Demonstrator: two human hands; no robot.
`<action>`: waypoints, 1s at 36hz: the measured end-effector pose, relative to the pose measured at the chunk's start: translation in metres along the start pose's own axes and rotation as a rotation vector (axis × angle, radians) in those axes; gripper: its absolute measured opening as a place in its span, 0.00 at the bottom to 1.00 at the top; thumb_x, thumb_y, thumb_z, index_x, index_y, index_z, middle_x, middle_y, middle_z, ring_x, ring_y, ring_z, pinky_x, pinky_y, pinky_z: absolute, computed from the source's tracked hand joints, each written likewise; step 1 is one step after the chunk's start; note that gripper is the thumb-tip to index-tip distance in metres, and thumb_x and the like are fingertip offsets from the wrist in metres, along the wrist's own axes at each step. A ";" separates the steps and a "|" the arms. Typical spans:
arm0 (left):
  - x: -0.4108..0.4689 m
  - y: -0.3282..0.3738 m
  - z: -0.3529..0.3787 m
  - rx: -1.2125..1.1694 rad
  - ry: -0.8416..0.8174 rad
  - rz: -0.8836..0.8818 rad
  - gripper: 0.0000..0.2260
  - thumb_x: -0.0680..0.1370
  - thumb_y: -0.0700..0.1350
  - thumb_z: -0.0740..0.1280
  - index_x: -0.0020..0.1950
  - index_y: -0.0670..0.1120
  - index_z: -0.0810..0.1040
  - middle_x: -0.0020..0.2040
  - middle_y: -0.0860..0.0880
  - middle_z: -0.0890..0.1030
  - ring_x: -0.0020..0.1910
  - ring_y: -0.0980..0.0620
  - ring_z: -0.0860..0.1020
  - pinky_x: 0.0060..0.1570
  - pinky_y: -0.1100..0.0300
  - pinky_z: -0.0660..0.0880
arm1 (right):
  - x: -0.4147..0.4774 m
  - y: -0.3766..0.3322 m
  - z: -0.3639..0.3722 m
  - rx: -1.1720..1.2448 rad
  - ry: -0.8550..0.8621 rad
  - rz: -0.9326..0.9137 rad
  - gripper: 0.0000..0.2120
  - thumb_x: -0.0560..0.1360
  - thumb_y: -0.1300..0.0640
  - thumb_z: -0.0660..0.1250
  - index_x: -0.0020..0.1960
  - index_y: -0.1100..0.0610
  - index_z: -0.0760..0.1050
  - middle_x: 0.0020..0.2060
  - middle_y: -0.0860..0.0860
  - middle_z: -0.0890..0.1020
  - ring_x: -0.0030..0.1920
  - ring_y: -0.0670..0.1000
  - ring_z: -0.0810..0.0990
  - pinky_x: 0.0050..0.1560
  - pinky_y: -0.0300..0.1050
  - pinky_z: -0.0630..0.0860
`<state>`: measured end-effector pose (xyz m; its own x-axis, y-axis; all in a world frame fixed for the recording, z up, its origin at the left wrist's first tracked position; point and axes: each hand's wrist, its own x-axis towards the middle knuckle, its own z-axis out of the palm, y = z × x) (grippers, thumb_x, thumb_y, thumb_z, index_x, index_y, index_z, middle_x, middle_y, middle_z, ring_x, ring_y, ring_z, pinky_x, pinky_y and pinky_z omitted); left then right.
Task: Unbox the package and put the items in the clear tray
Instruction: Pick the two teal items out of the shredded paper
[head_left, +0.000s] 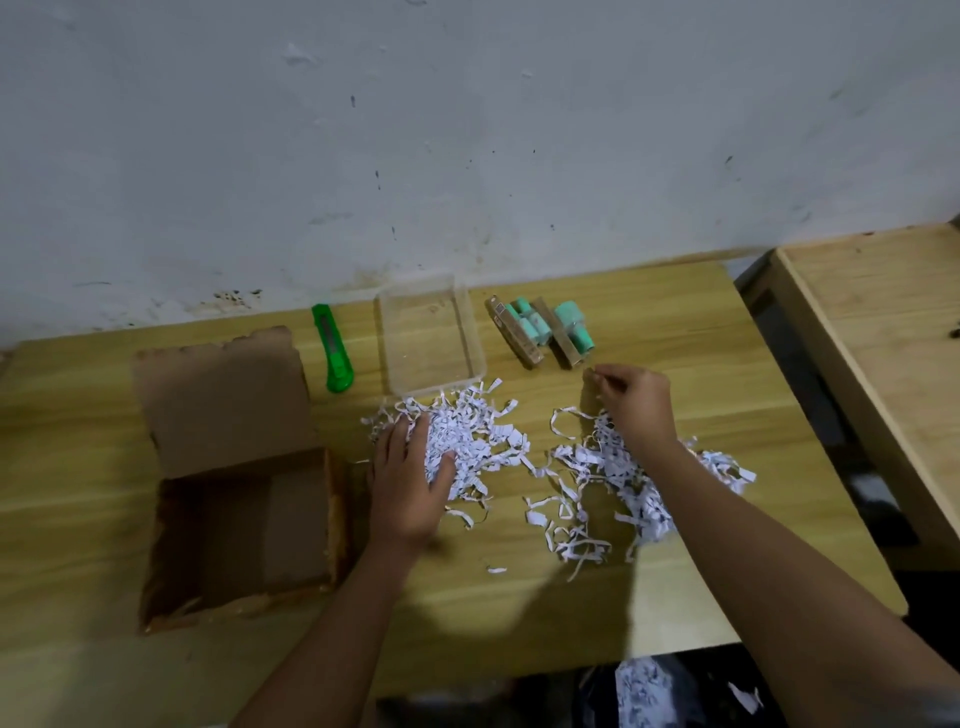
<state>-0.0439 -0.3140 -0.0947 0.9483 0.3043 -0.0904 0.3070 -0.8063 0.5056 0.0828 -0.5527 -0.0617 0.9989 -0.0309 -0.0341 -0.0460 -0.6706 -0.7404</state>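
An open cardboard box (244, 525) lies at the left with its flap folded back; its inside looks bare. The clear tray (431, 338) stands at the back middle with nothing in it. Right of the tray lie teal rolls and brown sticks (543, 330) in a small group. White shredded paper (472, 441) is spread in two heaps in front of the tray. My left hand (410, 478) rests flat on the left heap, fingers spread. My right hand (636, 405) hovers over the right heap, fingertips pinched together just in front of the brown sticks; I cannot tell if it holds anything.
A green utility knife (332, 348) lies between the box flap and the tray. The wooden table (519, 597) ends at the wall behind and at a gap on the right, where a second wooden surface (872, 332) stands. Paper scraps lie in my lap.
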 end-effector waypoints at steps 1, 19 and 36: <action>0.000 0.000 -0.001 0.000 -0.008 0.006 0.28 0.75 0.58 0.54 0.73 0.49 0.63 0.74 0.47 0.63 0.74 0.46 0.56 0.71 0.50 0.56 | -0.002 -0.001 0.000 -0.012 -0.004 -0.003 0.09 0.74 0.65 0.65 0.52 0.64 0.81 0.47 0.62 0.84 0.45 0.59 0.83 0.52 0.51 0.79; -0.019 0.018 -0.015 0.122 -0.039 0.212 0.33 0.70 0.68 0.51 0.72 0.54 0.64 0.75 0.48 0.62 0.75 0.48 0.55 0.71 0.46 0.52 | -0.078 -0.008 -0.023 -0.365 0.004 -0.139 0.21 0.72 0.49 0.68 0.62 0.56 0.74 0.62 0.57 0.77 0.65 0.58 0.71 0.63 0.55 0.68; -0.003 0.014 0.010 0.381 -0.170 0.712 0.18 0.72 0.56 0.59 0.60 0.55 0.75 0.55 0.49 0.80 0.52 0.47 0.75 0.48 0.54 0.76 | -0.153 0.007 0.041 -0.731 0.021 -0.070 0.19 0.71 0.41 0.55 0.58 0.47 0.71 0.55 0.51 0.78 0.50 0.58 0.77 0.44 0.53 0.74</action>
<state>-0.0417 -0.3313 -0.0955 0.9162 -0.4007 -0.0021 -0.3947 -0.9033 0.1681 -0.0705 -0.5226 -0.0895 0.9997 0.0207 0.0151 0.0222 -0.9945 -0.1028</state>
